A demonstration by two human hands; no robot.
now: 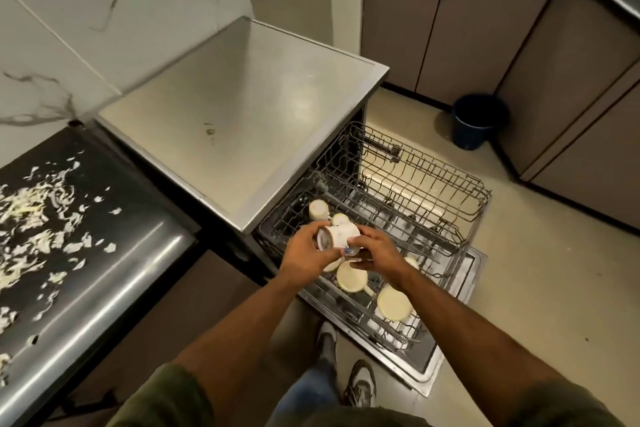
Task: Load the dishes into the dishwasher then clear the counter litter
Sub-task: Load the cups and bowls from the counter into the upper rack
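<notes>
Plenty of pale shredded litter [38,218] lies scattered over the dark counter [104,184] at your nine o'clock, so by my reckoning the clearing half of the job is untouched. Loading looks well along: several cream ceramic cups [351,276] sit upturned in the lower wire rack [408,329] on the open dishwasher door [460,288], while the pulled-out upper rack [433,191] at your two o'clock holds nothing you can make out. Your left hand [304,253] grips the white patterned mug [337,236] at its open end, tipped on its side above the lower rack. Your right hand [375,250] curls round its base, fingers bent.
</notes>
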